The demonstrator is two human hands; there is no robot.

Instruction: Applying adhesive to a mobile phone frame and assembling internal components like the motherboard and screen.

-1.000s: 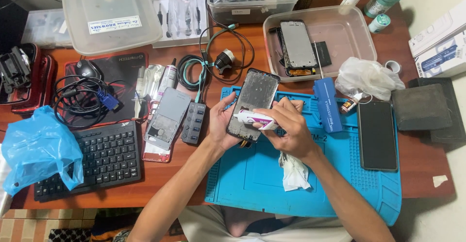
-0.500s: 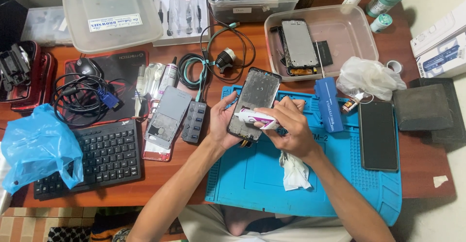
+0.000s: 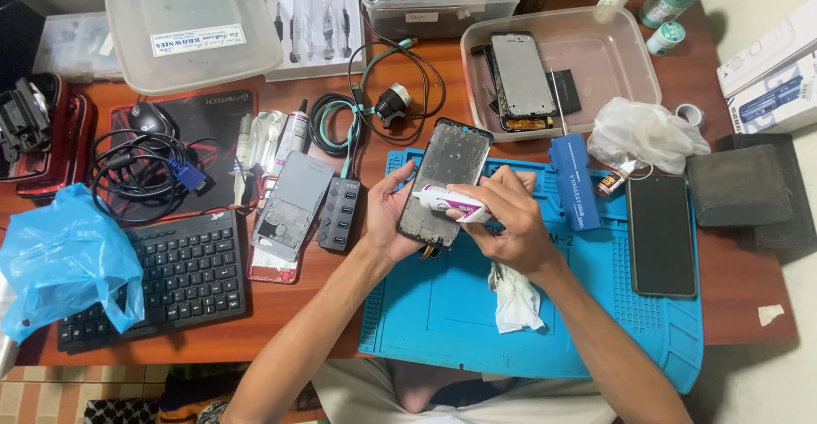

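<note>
Gripping a small white tube (image 3: 449,204) in my right hand (image 3: 509,230), I hold its tip against the dark phone frame (image 3: 446,179), with a crumpled white tissue (image 3: 516,298) tucked under the same hand's lower fingers. My left hand (image 3: 390,216) is closed around the frame's left edge, thumb on its face, holding it tilted just above the blue work mat (image 3: 442,313) that lies nearest me on the wooden desk (image 3: 323,305).

To the left of the mat sit a grey switch hub (image 3: 338,213), a grey phone back panel (image 3: 292,205) lying on a red-edged one, a black keyboard (image 3: 183,275) and a blue plastic bag (image 3: 64,258). On the mat's right side lie a black phone (image 3: 660,234) face up and a blue tool case (image 3: 573,182), with a crumpled white bag (image 3: 644,134) just beyond.

Farther off, a clear tray (image 3: 621,54) holds another stripped phone chassis (image 3: 521,79). A mouse (image 3: 151,119) rests on a dark pad beside coiled cables (image 3: 136,169), and a lidded plastic tub (image 3: 191,24) stands at the far edge.
</note>
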